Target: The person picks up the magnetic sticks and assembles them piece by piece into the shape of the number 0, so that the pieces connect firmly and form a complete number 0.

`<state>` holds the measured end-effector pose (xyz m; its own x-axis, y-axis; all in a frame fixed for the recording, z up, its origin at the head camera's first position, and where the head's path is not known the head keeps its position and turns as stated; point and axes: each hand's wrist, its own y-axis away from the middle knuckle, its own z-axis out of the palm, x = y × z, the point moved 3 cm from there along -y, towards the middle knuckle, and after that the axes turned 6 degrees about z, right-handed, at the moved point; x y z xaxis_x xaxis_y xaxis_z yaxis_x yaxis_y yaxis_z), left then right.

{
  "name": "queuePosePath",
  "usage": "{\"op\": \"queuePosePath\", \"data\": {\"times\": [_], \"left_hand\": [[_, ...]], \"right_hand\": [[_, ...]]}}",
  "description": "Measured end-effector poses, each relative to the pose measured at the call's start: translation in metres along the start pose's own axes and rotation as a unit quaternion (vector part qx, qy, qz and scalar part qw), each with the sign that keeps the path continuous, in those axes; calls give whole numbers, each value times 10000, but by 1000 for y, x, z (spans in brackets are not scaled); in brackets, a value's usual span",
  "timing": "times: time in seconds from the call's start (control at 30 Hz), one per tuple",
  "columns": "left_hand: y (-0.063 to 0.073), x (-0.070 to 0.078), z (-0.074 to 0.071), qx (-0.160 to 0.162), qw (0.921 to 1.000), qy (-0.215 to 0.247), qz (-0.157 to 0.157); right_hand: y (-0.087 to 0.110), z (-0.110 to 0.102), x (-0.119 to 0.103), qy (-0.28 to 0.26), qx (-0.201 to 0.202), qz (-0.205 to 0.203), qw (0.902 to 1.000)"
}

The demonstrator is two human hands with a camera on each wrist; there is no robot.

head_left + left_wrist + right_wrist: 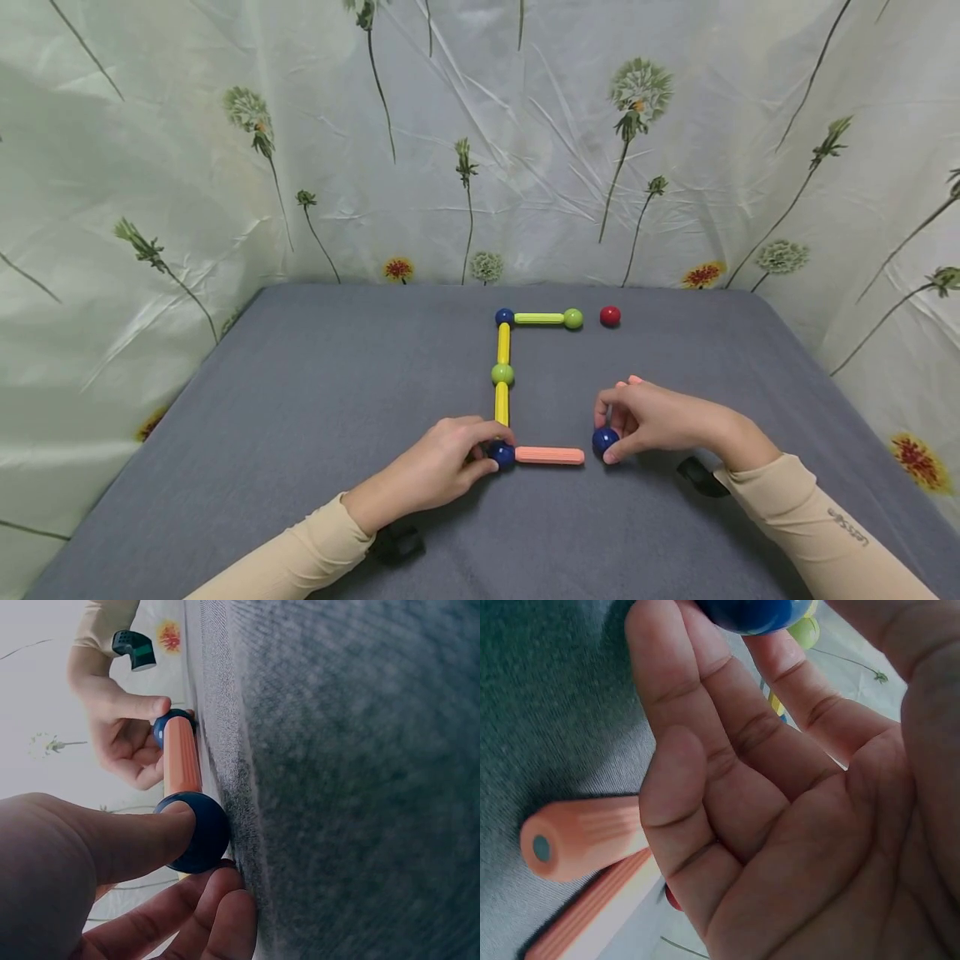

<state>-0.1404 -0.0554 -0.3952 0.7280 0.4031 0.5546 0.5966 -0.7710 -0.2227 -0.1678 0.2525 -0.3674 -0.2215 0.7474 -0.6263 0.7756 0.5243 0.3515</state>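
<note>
at the head view's lower centre we find the coral rod point(550, 456) touching the inner blue ball point(502, 456), pinched by the left hand point(446, 454), and just short of the outer blue ball point(603, 439), pinched by the right hand point(663, 417), so we judge joining in hand, next calling for aligned contact.

Head view: soft, even light, mostly crisp; shiny streaks on creased backdrop point(555, 167), upper middle; diffuse shadows below left hand point(446, 462) and right hand point(663, 421), lower frame. Left wrist view: backdrop washed out at left; grey tablecloth point(322, 400) dark, blurred at far right; left hand dim, slightly soft. Right wrist view: dimmer, greenish cast upper left; right hand shaded, faint sheen on blue ball point(756, 613) at top edge.
</note>
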Motion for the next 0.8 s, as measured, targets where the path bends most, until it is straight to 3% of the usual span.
{"op": "queuePosePath", "data": {"times": [0.8], "left_hand": [[0, -4, 0, -129, 9996, 57, -231]], "right_hand": [[-3, 11, 3, -390, -220, 25, 9990]]}}
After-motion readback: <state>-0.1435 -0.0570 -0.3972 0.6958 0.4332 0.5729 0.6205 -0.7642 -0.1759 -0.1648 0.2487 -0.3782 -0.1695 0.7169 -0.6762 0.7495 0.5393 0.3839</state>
